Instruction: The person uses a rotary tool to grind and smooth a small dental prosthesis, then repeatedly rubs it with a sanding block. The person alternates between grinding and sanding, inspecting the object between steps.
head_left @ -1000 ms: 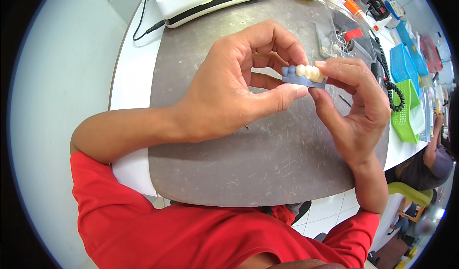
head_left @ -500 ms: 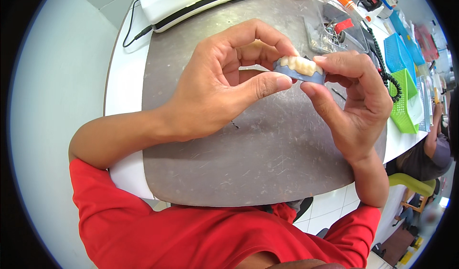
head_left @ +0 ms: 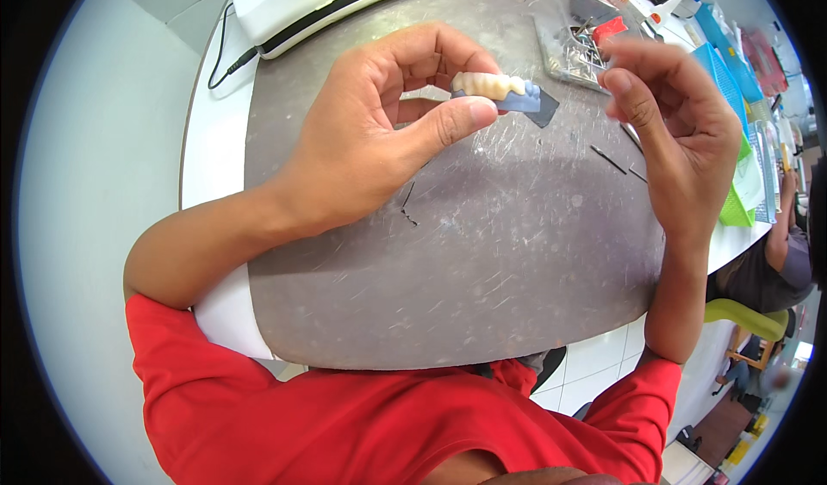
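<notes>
My left hand (head_left: 370, 127) pinches a dental model (head_left: 519, 99) between thumb and fingers, above the board. The model has a blue-grey base, and a row of cream-coloured teeth (head_left: 487, 85) runs along its top. A small dark flat piece (head_left: 544, 111) shows just behind its right end. To the right, my right hand (head_left: 676, 119) is raised apart from the model. Its thumb and index finger are bent with a gap between them, and nothing shows in them. The other fingers curl behind, partly hidden.
A scratched grey board (head_left: 448, 287) covers the white table. Thin dark rods (head_left: 609, 159) lie on it near my right hand, and a thin dark bit (head_left: 409, 214) below my left. A clear box (head_left: 568, 59) of small metal parts stands at far right, a white device (head_left: 319, 7) at far left.
My right hand has let go of the model and moved right. My left hand keeps hold, and the model has shifted left and slightly up. The view has moved a little.
</notes>
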Action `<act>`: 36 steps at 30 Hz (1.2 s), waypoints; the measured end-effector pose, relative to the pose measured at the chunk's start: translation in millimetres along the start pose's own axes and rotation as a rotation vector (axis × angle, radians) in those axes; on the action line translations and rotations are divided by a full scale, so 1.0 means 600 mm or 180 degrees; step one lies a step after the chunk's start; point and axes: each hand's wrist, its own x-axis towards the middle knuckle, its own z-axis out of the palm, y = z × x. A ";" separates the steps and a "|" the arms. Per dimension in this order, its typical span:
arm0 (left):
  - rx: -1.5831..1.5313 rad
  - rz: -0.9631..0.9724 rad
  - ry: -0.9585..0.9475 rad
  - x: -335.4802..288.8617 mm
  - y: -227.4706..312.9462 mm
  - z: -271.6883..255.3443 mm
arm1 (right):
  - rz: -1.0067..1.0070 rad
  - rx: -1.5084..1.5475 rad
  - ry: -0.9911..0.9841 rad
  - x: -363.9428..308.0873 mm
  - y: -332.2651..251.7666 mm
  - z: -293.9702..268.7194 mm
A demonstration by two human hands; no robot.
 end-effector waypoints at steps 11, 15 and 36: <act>-0.0413 -0.0048 -0.0245 0.006 -0.019 -0.014 | -0.0130 -0.1996 -0.0762 -0.010 0.038 0.015; -0.0414 0.0078 -0.0326 0.007 -0.021 -0.013 | -0.0107 -0.1895 -0.0809 -0.007 0.034 0.015; 0.2516 0.0968 -0.0395 0.013 -0.007 -0.018 | 0.0165 -0.1255 -0.0823 -0.007 0.032 0.022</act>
